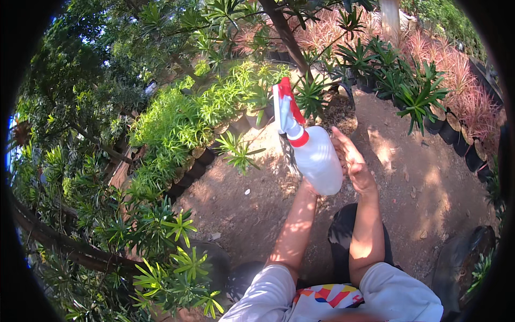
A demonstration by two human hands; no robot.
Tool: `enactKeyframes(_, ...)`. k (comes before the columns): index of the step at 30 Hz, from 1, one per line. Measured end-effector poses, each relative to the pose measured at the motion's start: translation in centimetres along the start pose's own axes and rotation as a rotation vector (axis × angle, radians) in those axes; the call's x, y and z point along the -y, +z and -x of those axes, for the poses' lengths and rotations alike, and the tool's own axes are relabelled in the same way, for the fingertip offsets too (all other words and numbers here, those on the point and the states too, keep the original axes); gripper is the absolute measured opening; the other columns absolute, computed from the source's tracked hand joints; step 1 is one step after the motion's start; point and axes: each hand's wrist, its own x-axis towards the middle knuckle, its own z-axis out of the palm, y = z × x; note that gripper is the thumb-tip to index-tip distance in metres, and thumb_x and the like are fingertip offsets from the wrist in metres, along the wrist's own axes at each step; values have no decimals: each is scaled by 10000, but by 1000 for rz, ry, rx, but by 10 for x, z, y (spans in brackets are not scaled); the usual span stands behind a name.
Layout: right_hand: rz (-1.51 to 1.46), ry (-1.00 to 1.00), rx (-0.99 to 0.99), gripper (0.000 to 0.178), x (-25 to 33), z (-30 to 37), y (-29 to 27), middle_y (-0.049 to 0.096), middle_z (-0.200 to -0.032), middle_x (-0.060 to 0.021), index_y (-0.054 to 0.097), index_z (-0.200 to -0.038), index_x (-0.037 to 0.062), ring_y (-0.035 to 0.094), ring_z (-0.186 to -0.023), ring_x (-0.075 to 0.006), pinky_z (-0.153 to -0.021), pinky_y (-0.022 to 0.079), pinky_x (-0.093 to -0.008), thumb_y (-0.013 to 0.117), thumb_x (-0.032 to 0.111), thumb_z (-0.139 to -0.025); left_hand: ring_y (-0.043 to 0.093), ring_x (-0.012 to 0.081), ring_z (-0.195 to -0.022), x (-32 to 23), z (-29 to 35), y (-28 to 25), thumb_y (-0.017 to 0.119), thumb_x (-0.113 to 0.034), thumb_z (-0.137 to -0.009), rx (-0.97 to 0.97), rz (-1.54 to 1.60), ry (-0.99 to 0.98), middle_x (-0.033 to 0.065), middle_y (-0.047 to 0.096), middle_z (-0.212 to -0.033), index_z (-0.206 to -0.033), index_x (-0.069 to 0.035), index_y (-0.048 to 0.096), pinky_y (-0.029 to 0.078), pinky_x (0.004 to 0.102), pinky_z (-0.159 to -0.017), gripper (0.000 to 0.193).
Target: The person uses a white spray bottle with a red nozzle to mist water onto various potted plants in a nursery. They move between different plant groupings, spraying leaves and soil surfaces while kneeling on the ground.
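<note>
A white spray bottle with a red and white trigger head is held up in front of me, tilted with its nozzle toward the upper left. My left hand supports it low down from behind; the bottle hides most of its fingers. Close along the bottle's right side is my right hand, its fingers stretched out and apart, gripping nothing. Whether those fingertips touch the bottle I cannot tell.
Bare brown soil lies below my hands. Bright green potted plants line the left. Dark-leaved plants in black bags and reddish plants stand at the right. A slanting trunk rises ahead; leafy branches reach in at lower left.
</note>
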Motion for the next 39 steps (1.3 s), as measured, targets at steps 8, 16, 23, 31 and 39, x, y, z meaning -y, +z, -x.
enactKeyframes(8, 223, -269, 153, 1345, -12, -1, -11, 167, -1539, -144, -11, -1501, 51, 178, -1410, -238, -1142, 191, -386, 903, 371, -568, 499, 287, -1167, -2, 0, 7, 511, -521, -902, -89, -177, -5, 167, 480, -1309, -1374, -34, 350, 412, 413, -977, 697)
enactKeyframes(16, 148, -280, -80, 1288, -11, 13, -46, 288, -1492, -136, 144, -1500, 94, 277, -1385, -265, -1129, 253, -403, 913, 302, -488, 417, 316, -1270, -50, 5, 76, 509, -563, -884, -124, -802, 374, 193, 397, -1392, -1418, -22, 266, 330, 430, -1053, 799)
enactKeyframes(23, 231, -331, -187, 1196, -6, 7, -48, 354, -1442, -151, 211, -1480, 80, 348, -1344, -303, -1104, 285, -404, 883, 265, -508, 576, 171, -1012, -74, -43, 171, 751, -210, -796, 62, -1108, 554, 104, 579, -1168, -1329, 3, 420, 458, 312, -875, 663)
enactKeyframes(31, 400, -529, -313, 1149, 28, -39, -41, 420, -1338, -188, 231, -1472, 71, 435, -1221, -346, -1016, 366, -435, 857, 235, -522, 562, 79, -794, -88, -57, 234, 669, -166, -876, -140, -981, 696, 50, 618, -950, -1279, 32, 503, 453, 230, -704, 478)
enactKeyframes(39, 582, -573, -317, 1168, 32, -31, -48, 425, -1324, -191, 237, -1476, 79, 445, -1195, -352, -1009, 376, -441, 875, 220, -508, 506, 67, -584, -91, -50, 225, 627, -148, -898, -255, -820, 927, 3, 559, -714, -1113, 22, 564, 401, 224, -533, 282)
